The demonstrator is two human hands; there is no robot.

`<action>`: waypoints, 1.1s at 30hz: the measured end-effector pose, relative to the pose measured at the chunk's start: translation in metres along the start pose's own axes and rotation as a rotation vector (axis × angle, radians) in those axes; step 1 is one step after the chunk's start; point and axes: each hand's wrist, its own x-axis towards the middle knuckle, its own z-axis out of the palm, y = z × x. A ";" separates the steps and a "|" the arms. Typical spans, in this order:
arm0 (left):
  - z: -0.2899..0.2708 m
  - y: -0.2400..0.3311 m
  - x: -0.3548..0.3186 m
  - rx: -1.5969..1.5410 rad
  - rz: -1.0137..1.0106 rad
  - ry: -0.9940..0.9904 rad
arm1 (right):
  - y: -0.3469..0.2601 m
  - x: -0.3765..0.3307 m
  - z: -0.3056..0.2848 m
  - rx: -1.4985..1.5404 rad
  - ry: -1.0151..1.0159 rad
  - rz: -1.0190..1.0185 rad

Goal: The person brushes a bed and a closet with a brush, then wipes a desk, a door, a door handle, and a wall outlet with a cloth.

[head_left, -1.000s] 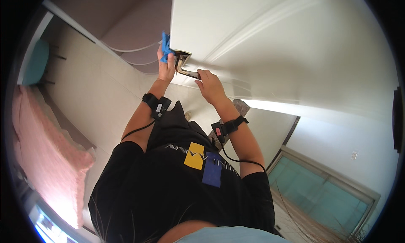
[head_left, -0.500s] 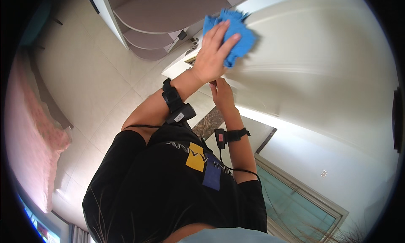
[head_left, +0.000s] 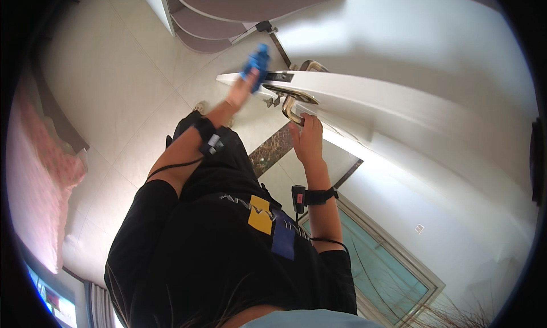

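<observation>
My left hand (head_left: pixel 241 90), smeared by motion, grips a crumpled blue cloth (head_left: pixel 259 63). The cloth is at the narrow edge of a white door (head_left: pixel 370 100), beside the metal latch plate (head_left: pixel 280 76); whether it touches the edge I cannot tell. My right hand (head_left: pixel 309 137) is closed round the end of the door's brass-coloured lever handle (head_left: pixel 289 107). Part of the matching handle (head_left: pixel 313 66) shows on the door's other side. Both forearms wear black straps with small devices.
Curved grey-brown shelves (head_left: pixel 211 26) stand beyond the door. Pale tiles cover the floor (head_left: pixel 125 100), crossed by a dark marble strip (head_left: pixel 272 150). A pink bed cover (head_left: pixel 45 180) lies at the left. A glazed frame (head_left: pixel 387 259) is at the lower right.
My left hand has swung down and left with the cloth, off the door's broad face to its edge. The door now shows nearly edge-on, and the handle under my right hand has come into sight.
</observation>
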 end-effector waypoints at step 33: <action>0.078 -0.154 -0.020 -0.589 -0.229 0.551 | 0.073 -0.029 0.029 0.126 -0.222 0.011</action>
